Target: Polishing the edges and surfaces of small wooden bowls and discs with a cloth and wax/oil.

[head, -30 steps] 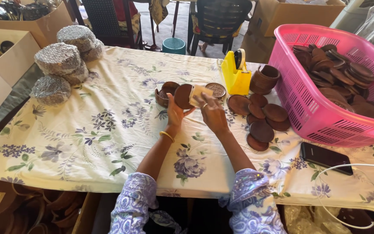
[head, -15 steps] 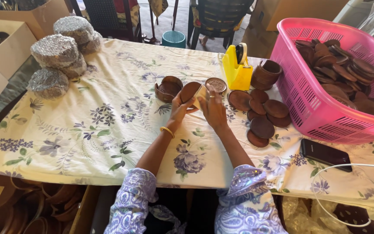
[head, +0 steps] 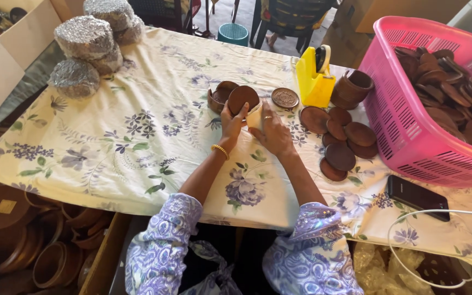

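- To your far left on the counter (head: 110, 158), a cluster of rounded bundles in silver foil wrap (head: 86, 38), stacked and touching.
- Off the left edge, an open cardboard box (head: 6, 60), tan outside, pale flaps.
- To your right, a dark phone (head: 417, 198) lies flat, screen black, just below the pink basket (head: 411, 142).

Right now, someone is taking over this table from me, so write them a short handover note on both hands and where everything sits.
Left hand: holds a round brown lid upright on the floral cloth.
Right hand: grip on a pale piece pressed against that lid.
Behind the hands: small brown pot and a patterned disc.
To the right: yellow tape dispenser, loose brown lids, pink basket full of more.
Done: three foil-wrapped bundles at far left.
Left: loose lids and basket contents are unwrapped.
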